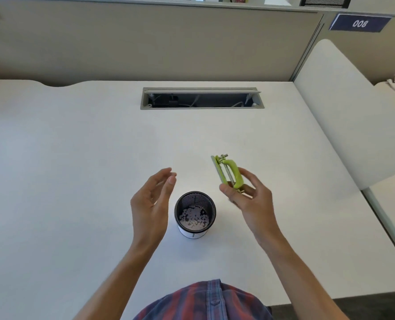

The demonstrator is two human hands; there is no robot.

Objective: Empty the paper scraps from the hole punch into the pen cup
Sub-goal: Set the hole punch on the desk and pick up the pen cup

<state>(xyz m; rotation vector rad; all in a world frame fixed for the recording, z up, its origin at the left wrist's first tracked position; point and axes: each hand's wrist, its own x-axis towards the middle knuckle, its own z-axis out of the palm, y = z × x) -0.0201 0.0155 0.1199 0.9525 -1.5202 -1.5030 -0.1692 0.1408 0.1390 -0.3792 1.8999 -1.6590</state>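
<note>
1. Head view: The right hand grips the green hole punch at its near end. The punch's long axis runs away from the person, raised off the table.
2. The pen cup stands between both hands, near and left of the punch; paper scraps already lie inside.
3. The left hand is spread, holding nothing, just beside the cup.
4. Judgement: the right hand is nearer any remaining tipping.
</note>
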